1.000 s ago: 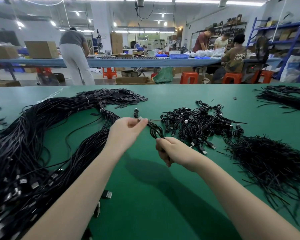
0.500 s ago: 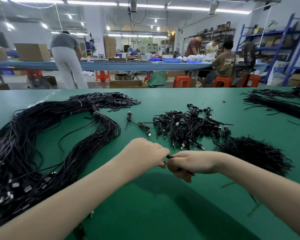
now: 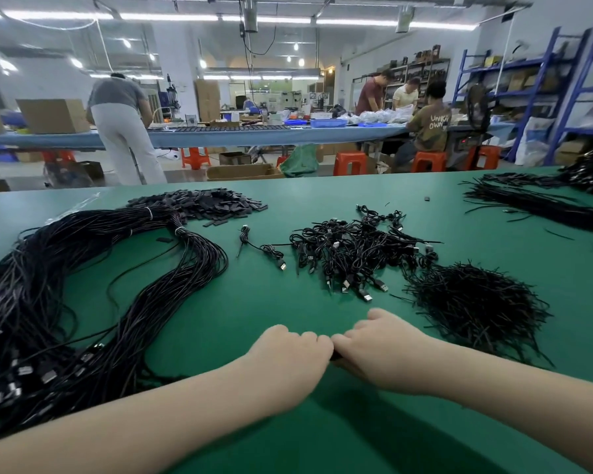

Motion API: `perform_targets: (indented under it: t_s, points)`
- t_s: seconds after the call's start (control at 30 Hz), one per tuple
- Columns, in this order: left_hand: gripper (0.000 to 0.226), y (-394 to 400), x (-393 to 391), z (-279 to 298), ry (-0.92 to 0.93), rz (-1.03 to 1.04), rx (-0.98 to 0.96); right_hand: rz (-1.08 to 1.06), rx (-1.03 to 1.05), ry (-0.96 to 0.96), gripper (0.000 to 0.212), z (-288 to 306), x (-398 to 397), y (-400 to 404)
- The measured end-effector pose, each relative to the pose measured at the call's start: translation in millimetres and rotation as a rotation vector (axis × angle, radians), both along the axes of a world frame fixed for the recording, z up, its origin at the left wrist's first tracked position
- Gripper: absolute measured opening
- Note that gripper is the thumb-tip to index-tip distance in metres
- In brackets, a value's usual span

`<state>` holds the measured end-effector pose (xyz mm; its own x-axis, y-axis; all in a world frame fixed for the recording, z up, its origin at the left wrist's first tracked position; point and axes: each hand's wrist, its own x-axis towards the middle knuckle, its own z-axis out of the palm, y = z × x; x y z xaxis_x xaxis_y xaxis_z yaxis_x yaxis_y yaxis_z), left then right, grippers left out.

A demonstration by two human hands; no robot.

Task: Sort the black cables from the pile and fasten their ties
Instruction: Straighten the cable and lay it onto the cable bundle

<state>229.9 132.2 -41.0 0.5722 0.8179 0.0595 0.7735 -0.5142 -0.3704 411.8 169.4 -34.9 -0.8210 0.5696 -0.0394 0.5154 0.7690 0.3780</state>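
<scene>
My left hand [image 3: 288, 357] and my right hand [image 3: 380, 350] meet knuckle to knuckle low over the green table [image 3: 254, 302], fingers curled. Between them only a small dark piece of a black tie [image 3: 336, 355] shows; the rest is hidden by the fingers. Beyond the hands lies a heap of coiled, tied black cables [image 3: 356, 251] with USB plugs. One coiled cable [image 3: 267, 249] lies apart to its left. A big bundle of long black cables [image 3: 83, 285] fills the left side. A mound of loose black ties [image 3: 473, 302] sits at the right.
A heap of flat black tabs [image 3: 206, 203] lies at the back left. More long black cables [image 3: 545, 203] stretch along the far right. Past the table's far edge, people work at a blue bench [image 3: 240, 135] with orange stools and blue shelving.
The coiled cable held a second ago now lies on the table beside the heap. Both hands came back toward me and closed together on a black tie. The view tilted up a little.
</scene>
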Motion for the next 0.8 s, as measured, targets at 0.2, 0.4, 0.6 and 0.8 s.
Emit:
perform_targets:
  t_s: [0.2, 0.4, 0.6, 0.8]
  points:
    - [0.010, 30.8, -1.1, -0.8, -0.244, 0.220, -0.142, -0.313, -0.270, 0.237, 0.055, 36.0, 6.4, 25.2]
    - [0.021, 64.2, -50.6, 31.3, -0.862, 0.383, -0.122, -0.743, 0.094, 0.301, 0.033, 65.4, 80.1, 88.6]
    - [0.027, 62.1, -78.0, 59.0, -1.460, 0.229, -0.469, -0.861, 0.171, -0.057, 0.019, 6.2, 106.2, 116.7]
    - [0.028, 52.5, -84.6, 69.1, -1.352, 0.150, -0.638, -0.848, 0.148, 0.044, 0.015, 17.6, 107.2, 121.6]
